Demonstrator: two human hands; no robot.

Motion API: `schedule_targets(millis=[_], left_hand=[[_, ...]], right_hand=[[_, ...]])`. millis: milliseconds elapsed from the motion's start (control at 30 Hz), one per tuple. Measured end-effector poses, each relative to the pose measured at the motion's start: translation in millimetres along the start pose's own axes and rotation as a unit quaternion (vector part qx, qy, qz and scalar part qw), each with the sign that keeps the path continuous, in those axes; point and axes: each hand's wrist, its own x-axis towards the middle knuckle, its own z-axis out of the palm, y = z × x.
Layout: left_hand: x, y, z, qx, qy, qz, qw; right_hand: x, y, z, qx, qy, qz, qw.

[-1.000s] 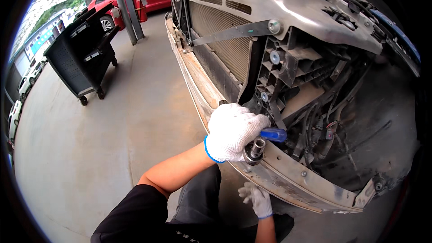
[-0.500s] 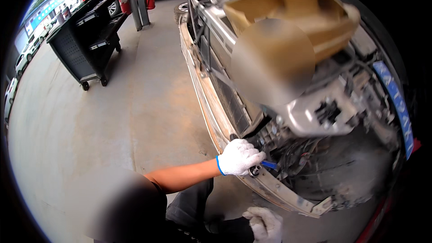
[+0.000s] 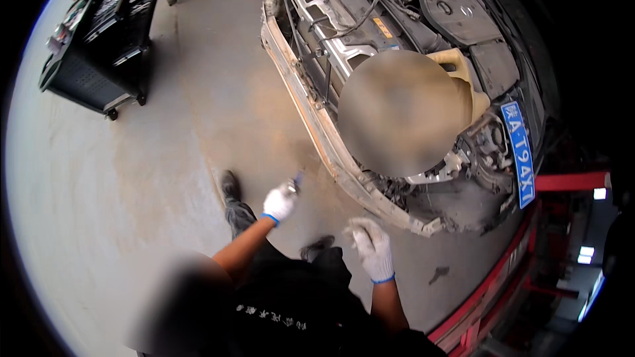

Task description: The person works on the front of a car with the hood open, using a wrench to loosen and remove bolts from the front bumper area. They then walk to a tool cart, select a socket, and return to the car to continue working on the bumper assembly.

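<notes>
White-gloved, the left hand (image 3: 278, 204) closes on a blurred blue-and-metal hand tool (image 3: 294, 186) above the smooth grey floor (image 3: 185, 165); likely stiff and dense, best gripped by its blue part. The white-gloved right hand (image 3: 372, 245) curls loosely open, nothing visible in it.

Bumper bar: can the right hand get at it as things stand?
Likely yes: the right hand looks empty and is near the closest end of the bumper bar, with nothing visible between them, though depth is hard to judge.
</notes>
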Motion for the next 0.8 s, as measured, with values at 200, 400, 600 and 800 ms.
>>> schedule_targets(millis=[200,400,600,800], left_hand=[[40.4,-263.6,-208.0,-0.143,0.222,-0.241,0.934],[63.6,-302.8,-425.6,-0.169,0.34,-0.248,0.891],[183.8,-172.7,-479.2,0.04,0.265,-0.081,0.96],[215.0,-60.2,-476.9,0.062,0.152,-0.025,0.986]], right_hand=[[55.4,-88.6,127.8,-0.14,0.077,-0.036,0.987],[59.3,-160.2,160.6,-0.196,0.164,-0.003,0.967],[210.8,-236.5,203.4,-0.138,0.107,-0.089,0.981],[382.5,-302.7,243.3,-0.174,-0.06,-0.323,0.928]])
